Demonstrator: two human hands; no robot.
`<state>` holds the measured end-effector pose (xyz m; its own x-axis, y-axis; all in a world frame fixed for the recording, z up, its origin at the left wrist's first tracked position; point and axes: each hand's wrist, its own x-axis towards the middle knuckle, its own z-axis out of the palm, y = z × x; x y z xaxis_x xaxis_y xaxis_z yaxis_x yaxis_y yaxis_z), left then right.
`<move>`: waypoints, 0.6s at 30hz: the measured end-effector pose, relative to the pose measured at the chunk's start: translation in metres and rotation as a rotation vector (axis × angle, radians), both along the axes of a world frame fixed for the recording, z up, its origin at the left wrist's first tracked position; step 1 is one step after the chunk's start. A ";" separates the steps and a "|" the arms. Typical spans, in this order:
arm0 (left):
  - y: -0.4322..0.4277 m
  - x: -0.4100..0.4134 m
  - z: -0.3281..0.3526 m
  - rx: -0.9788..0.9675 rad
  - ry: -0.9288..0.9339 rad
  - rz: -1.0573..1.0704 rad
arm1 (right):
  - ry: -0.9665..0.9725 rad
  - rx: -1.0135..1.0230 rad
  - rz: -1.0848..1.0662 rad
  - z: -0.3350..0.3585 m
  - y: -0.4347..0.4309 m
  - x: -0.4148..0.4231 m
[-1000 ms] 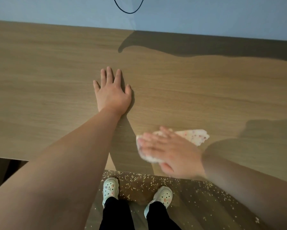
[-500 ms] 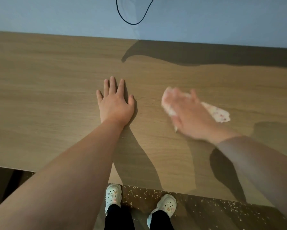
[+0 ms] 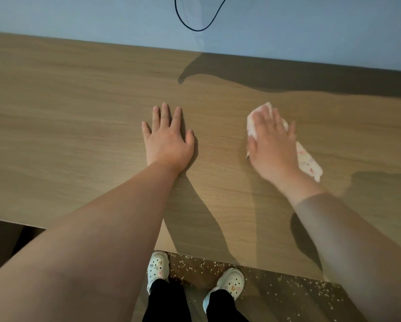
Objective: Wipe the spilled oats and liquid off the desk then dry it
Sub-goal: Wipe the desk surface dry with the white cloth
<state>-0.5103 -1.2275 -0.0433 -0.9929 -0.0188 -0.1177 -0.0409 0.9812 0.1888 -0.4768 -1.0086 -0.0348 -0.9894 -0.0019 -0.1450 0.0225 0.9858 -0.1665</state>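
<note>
Cloth lies under flat, straight-fingered right hand, long axis running far-left to near-right; left hand rests flat on surface to its left, holding nothing.

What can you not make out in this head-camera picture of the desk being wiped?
Head view:
Cloth: mostly covered by the right hand pressing on it.
Desk: any wetness is unreadable; shadows darken its right side.
Cable: both ends are cut off by the top edge.
Specks on the floor: too small to identify.
</note>
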 end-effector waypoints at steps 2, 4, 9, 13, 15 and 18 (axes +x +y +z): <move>0.000 0.000 0.000 0.008 0.003 0.004 | -0.019 -0.073 0.245 0.000 -0.024 0.045; 0.000 0.000 -0.001 0.021 0.009 0.011 | -0.111 -0.196 0.617 0.005 -0.035 0.100; 0.000 0.001 -0.001 0.022 0.020 0.017 | -0.153 -0.150 0.880 0.006 -0.009 0.128; 0.001 0.001 -0.001 0.011 0.026 0.017 | 0.005 -0.027 0.026 0.001 0.047 0.020; 0.001 0.000 -0.001 0.010 0.020 0.015 | 0.028 -0.032 -0.312 0.006 0.053 -0.022; 0.001 0.000 -0.001 0.003 0.019 0.012 | 0.111 0.001 0.119 -0.005 0.008 -0.029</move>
